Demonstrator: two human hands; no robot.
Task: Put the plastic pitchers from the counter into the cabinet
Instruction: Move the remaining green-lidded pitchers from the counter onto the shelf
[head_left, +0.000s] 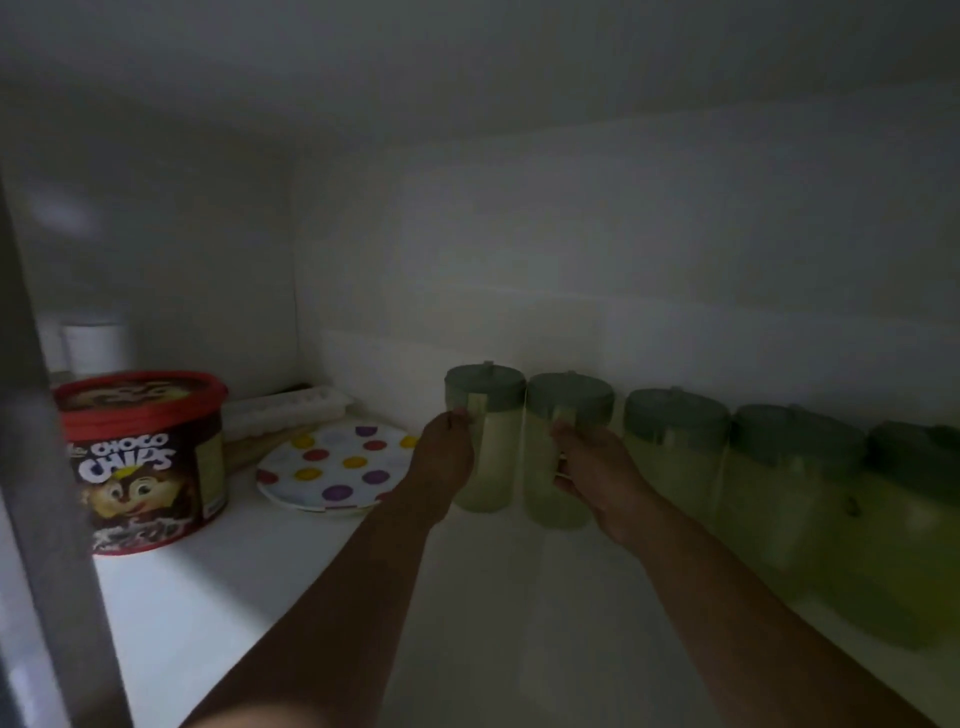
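Observation:
Both my arms reach into a dim white cabinet. My left hand (444, 457) grips the handle side of a pale green plastic pitcher (485, 441) with a grey-green lid, standing on the shelf (493, 597). My right hand (592, 475) holds the handle of a second matching pitcher (563, 457) right beside it. To their right, three more such pitchers (675, 447) (789, 478) (909, 530) stand in a row along the back wall.
A red Choco Chips tub (145, 457) stands at the left. A polka-dot plate (337, 467) lies between it and the pitchers, with a white tray (291, 410) behind. A white cylinder (96, 343) sits at the far back left. A door edge (47, 467) frames the left.

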